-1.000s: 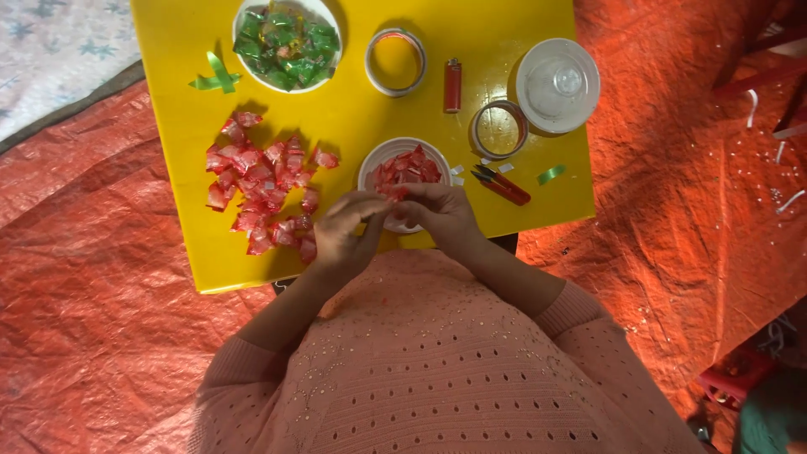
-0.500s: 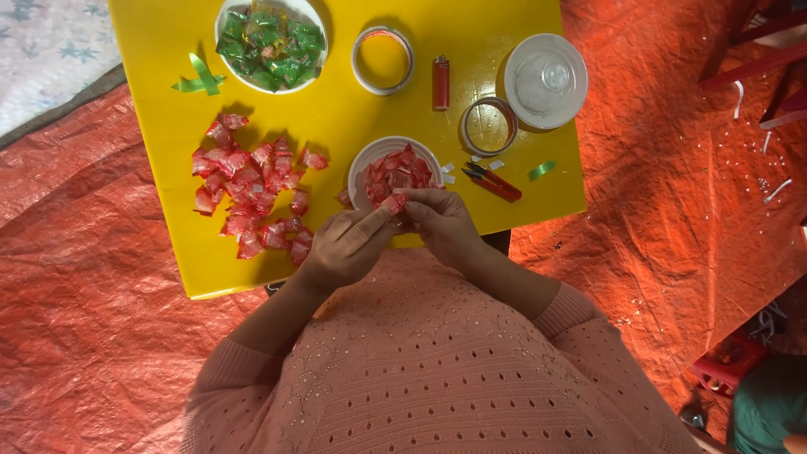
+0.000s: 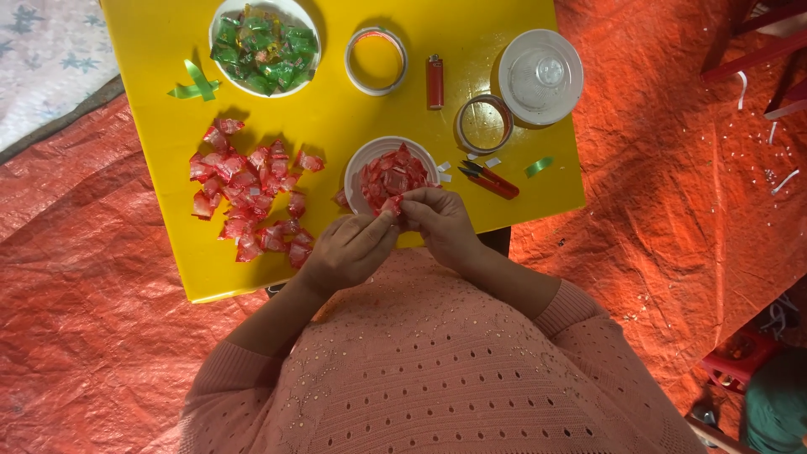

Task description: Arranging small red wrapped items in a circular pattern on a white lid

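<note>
While both hands met at the near edge of the yellow square tabletop, a small red-wrapped candy sat pinched between their fingertips, just in front of the white round plate of red candies. Only a sliver of the wrapper showed; the rest was hidden by the fingers. The left hand was curled with thumb and forefinger closed on the candy; the right hand gripped it from the other side, its palm turned away and out of sight. The plate's near rim was covered by the hands.

Left of the plate lay a loose heap of red candy wrappers. Farther back stood a white bowl of green-wrapped candies, with a green ribbon scrap beside it. Two tape rolls, a red lighter, a clear plastic lid and a red-handled cutter lay to the right; the cutter's blade was hard to make out. The tabletop's far edge was cut off. An orange tarp covered the floor, and the person's pink knitted sweater filled the foreground.
</note>
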